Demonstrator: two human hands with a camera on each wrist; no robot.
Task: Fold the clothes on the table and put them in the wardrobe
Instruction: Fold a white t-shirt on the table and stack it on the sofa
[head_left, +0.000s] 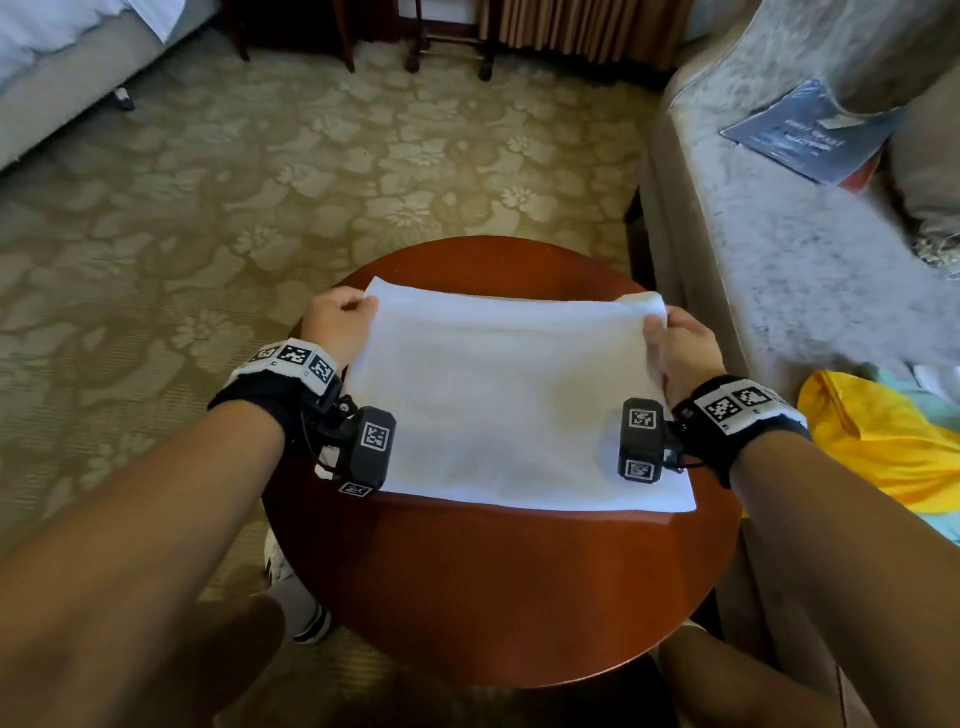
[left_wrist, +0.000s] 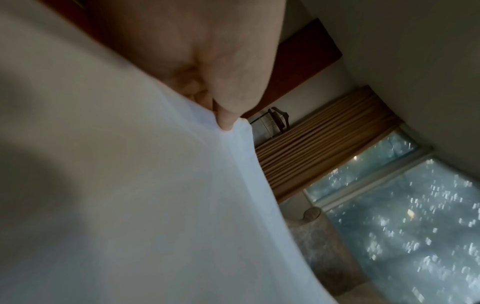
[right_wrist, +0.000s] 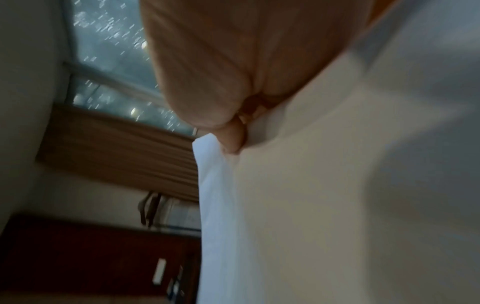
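Note:
A white folded cloth (head_left: 509, 395) lies spread across the round reddish-brown table (head_left: 498, 587). My left hand (head_left: 340, 319) pinches its far left corner, and my right hand (head_left: 675, 338) pinches its far right corner, where the fabric bunches into a small roll. In the left wrist view my thumb presses on the white cloth (left_wrist: 145, 195) at the corner. In the right wrist view my fingers fold over the edge of the white cloth (right_wrist: 298, 205). Both far corners sit slightly raised off the table.
A grey sofa (head_left: 779, 249) stands right of the table with a blue booklet (head_left: 802, 132) on it. Yellow clothing (head_left: 883, 441) and pale blue-green fabric lie on the sofa seat at the right. Patterned carpet (head_left: 260, 182) spreads beyond; a bed corner (head_left: 62, 57) is far left.

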